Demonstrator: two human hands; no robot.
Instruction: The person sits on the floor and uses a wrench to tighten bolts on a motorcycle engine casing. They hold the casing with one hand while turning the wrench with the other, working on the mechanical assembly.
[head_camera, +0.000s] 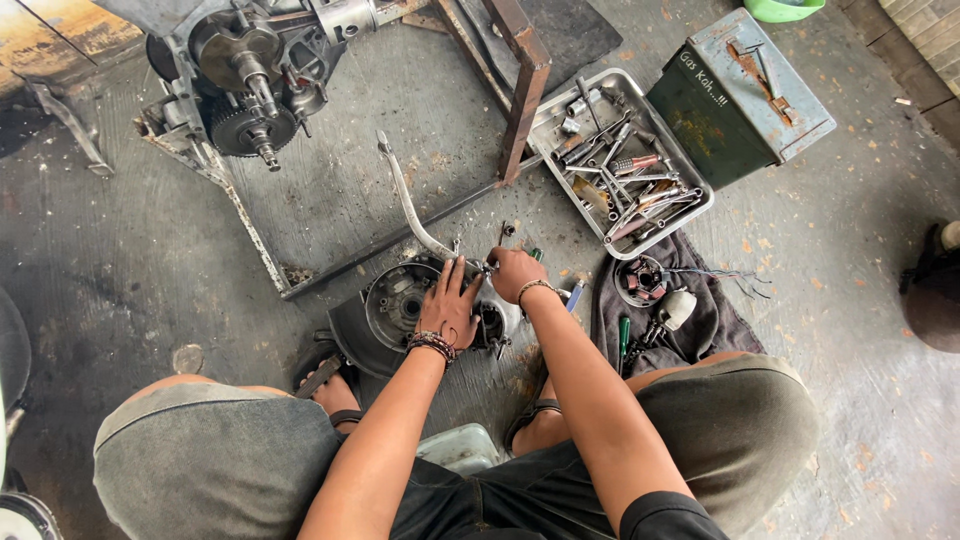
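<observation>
Grey metal engine cover (400, 305) lies on the concrete floor (120, 260), centre of frame, between the person's knees. Left hand (450, 308) rests flat on it, fingers spread, gripping nothing. Right hand (515, 272) is closed around a small tool at the cover's upper edge, beside the bent kick lever (408, 205). Tool tray (620, 160) upper right; green metal box (740, 95) beyond; dark rag (700, 310) at right.

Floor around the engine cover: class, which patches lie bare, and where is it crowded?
Bare concrete lies left of the engine cover, beyond the metal frame, and right of the dark cloth, below the green metal box. It is crowded around the tool tray and both hands.
</observation>
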